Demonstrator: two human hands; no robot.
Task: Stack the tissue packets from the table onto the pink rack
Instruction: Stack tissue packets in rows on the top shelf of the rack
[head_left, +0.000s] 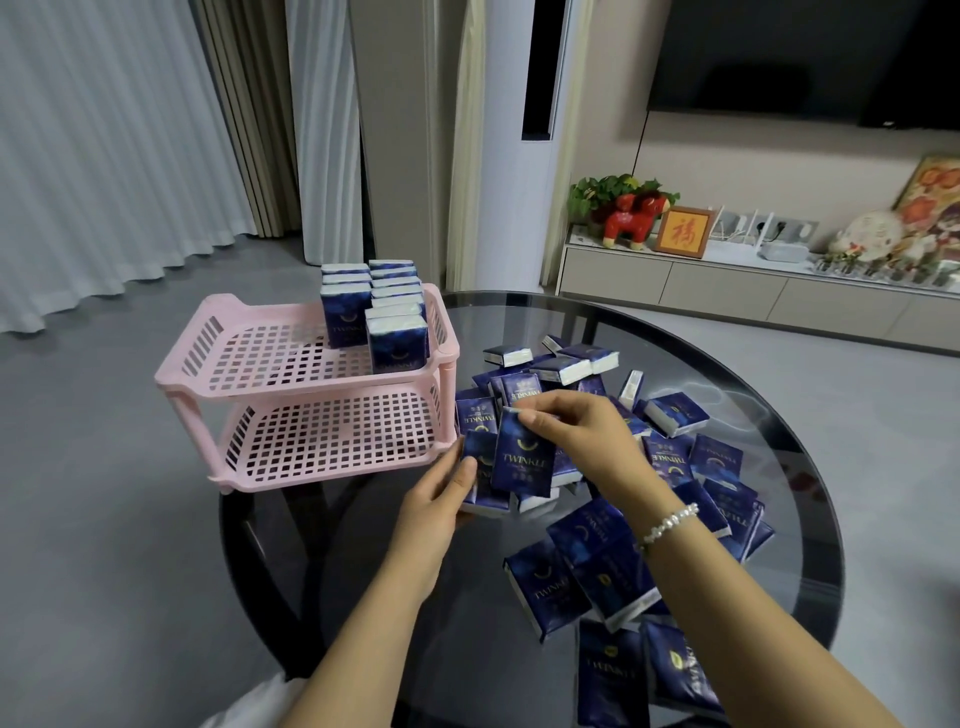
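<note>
A pink two-tier rack (270, 364) stands on the left part of a round dark glass table (753, 364). Two rows of dark blue tissue packets (397, 340) stand upright at the back right of its top tier; the lower tier is bare. Several more blue packets (670, 460) lie scattered over the table. My right hand (576, 431) pinches the top of one upright packet (524, 457) just right of the rack. My left hand (439, 499) grips a small bunch of packets (480, 478) right beside it, thumb on their front.
The rack overhangs the table's left edge above grey floor (104, 519). White curtains hang at the back left. A low TV cabinet (727, 286) with ornaments runs along the far right wall. A pearl bracelet (670, 519) is on my right wrist.
</note>
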